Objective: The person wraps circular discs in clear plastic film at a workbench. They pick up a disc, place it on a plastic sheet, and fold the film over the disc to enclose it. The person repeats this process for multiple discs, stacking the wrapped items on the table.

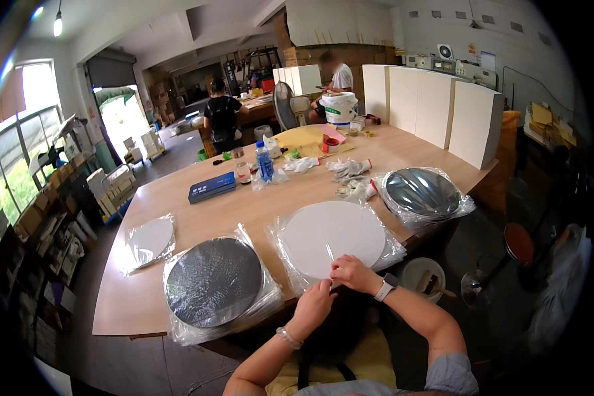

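A white round disc (333, 236) lies in a clear plastic bag (285, 254) at the near edge of the wooden table (198, 218). My left hand (313, 303) pinches the bag's near edge below the disc. My right hand (354, 271), with a watch on the wrist, grips the same edge just to the right, fingers closed on the plastic. To the left lies a dark grey round disc (213, 280) in its own clear bag.
A shiny metal disc (422, 192) in plastic lies at the right, a small white disc (150, 240) at the left. Work gloves (350, 169), a water bottle (264, 162), a blue box (212, 186), a white bucket (340, 107) and white panels (435, 105) stand farther back. Two people work beyond the table.
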Motion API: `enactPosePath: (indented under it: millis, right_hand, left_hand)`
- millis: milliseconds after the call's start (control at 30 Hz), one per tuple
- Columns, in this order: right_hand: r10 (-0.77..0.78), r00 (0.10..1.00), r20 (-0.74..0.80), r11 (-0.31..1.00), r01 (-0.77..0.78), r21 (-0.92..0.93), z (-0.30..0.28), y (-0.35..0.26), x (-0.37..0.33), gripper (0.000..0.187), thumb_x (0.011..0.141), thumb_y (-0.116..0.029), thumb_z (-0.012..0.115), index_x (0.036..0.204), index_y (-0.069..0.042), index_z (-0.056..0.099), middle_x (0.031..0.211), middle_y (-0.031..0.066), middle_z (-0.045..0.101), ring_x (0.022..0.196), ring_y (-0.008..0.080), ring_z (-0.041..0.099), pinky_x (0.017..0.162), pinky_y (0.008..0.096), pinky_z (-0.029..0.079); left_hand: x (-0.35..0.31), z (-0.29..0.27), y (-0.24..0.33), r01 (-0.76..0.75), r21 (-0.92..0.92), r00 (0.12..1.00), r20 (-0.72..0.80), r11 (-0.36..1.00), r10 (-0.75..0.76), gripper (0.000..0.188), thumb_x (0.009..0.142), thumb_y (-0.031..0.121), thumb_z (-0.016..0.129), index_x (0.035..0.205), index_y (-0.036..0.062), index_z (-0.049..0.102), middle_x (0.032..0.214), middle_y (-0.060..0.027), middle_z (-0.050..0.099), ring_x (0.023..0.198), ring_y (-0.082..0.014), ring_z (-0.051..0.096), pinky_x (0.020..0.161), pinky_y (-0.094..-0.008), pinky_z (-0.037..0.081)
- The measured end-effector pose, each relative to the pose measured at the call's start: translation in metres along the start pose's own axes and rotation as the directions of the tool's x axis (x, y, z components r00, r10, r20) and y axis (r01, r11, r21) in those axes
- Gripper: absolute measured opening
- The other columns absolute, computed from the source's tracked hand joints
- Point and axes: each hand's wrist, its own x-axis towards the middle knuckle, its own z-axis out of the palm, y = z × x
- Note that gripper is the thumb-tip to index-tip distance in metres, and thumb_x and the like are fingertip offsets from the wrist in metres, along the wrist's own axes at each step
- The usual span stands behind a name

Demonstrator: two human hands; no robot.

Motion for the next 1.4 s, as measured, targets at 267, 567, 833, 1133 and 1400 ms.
enactPosePath:
  millis: [267,567,833,1133,1400]
  right_hand:
    - [-0.161,0.963,-0.216,0.985,0.17,0.027,-0.005,0.005,-0.014,0.012,0.076,-0.001,0.06,0.087,-0.005,0.058,0.089,0.0069,0.058,0.088,0.0254,0.057,0.078,0.0321,0.05]
    - [-0.009,0.96,-0.28,1.0,0.012,0.01,-0.065,-0.061,-0.069,0.037,0.081,-0.01,0.061,0.118,-0.006,0.058,0.107,0.0073,0.06,0.096,0.0229,0.058,0.085,0.0314,0.049]
    - [0.072,0.973,0.22,0.996,-0.083,0.041,-0.061,0.079,-0.044,0.017,0.081,-0.013,0.061,0.095,-0.005,0.062,0.099,0.0076,0.058,0.09,0.0266,0.057,0.081,0.0371,0.048]
    - [0.053,0.99,-0.127,0.995,-0.063,-0.078,-0.072,0.019,-0.099,0.061,0.076,-0.016,0.068,0.13,-0.002,0.044,0.131,0.0124,0.049,0.122,0.0258,0.046,0.101,0.0384,0.035]
    - [-0.019,0.995,-0.101,0.924,-0.022,-0.381,-0.078,0.056,-0.121,0.01,0.083,-0.017,0.059,0.087,-0.01,0.065,0.087,0.0009,0.064,0.085,0.0176,0.062,0.083,0.0385,0.049]
  left_hand:
    - [0.096,0.003,-0.049,-0.059,-0.339,0.984,0.14,0.939,0.112,0.024,0.083,0.008,0.06,0.105,0.0004,0.063,0.108,-0.0217,0.062,0.095,-0.0374,0.06,0.084,-0.0408,0.049]
    - [0.046,0.027,-0.025,-0.223,-0.111,0.963,0.129,0.969,0.236,0.052,0.076,0.026,0.072,0.116,-0.0025,0.056,0.127,-0.0235,0.051,0.118,-0.0393,0.047,0.099,-0.0422,0.04]
    - [0.057,0.026,-0.026,-0.247,-0.126,0.944,0.191,0.961,0.268,0.058,0.076,0.026,0.073,0.119,-0.0048,0.05,0.127,-0.0268,0.048,0.118,-0.0427,0.045,0.101,-0.0451,0.038]
    - [0.044,0.022,-0.014,-0.308,0.05,0.928,0.237,0.95,0.288,0.066,0.073,0.032,0.074,0.12,-0.0065,0.047,0.13,-0.0309,0.042,0.121,-0.0465,0.04,0.103,-0.0485,0.034]
    - [0.046,0.018,-0.015,-0.302,0.012,0.923,0.252,0.953,0.289,0.067,0.073,0.027,0.073,0.124,-0.005,0.044,0.134,-0.0295,0.039,0.125,-0.0461,0.036,0.105,-0.0487,0.032]
